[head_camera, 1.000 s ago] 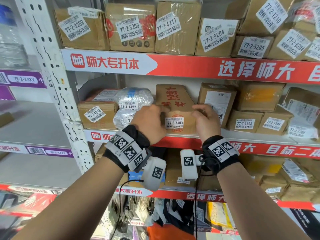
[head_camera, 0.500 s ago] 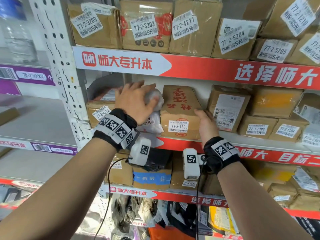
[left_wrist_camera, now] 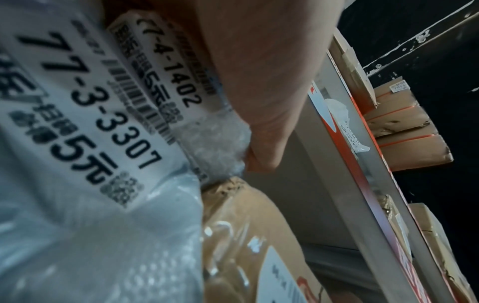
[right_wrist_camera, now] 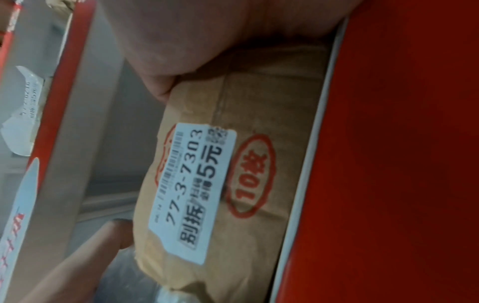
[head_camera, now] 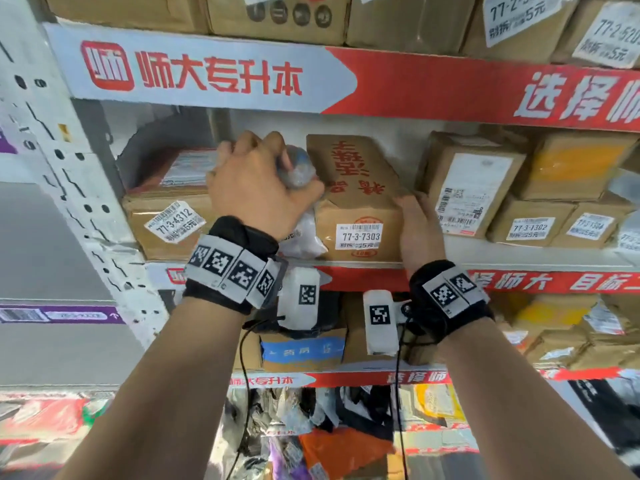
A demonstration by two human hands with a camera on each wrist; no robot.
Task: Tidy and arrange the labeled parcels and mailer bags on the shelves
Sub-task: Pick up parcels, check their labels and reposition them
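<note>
On the middle shelf stands a brown paper parcel labelled 77-3-7303. Left of it, a bubble-wrap parcel labelled 77-4-1402 lies on a white mailer bag labelled 77-3-3307. My left hand grips the bubble-wrap parcel from above, fingers curled over it and thumb pressed into the wrap. My right hand lies flat against the brown parcel's right side, its thumb at the front edge. The right fingers are hidden behind the parcel.
A carton labelled 77-3-4312 sits left of the mailers, against the perforated upright. A box with a shipping label stands close on the right, with more boxes beyond. The upper shelf edge hangs overhead; cartons fill the shelf below.
My left hand left the brown parcel, moved left onto the bubble-wrap parcel and curled its fingers round it. The right hand slid to the brown parcel's right side. The view came closer.
</note>
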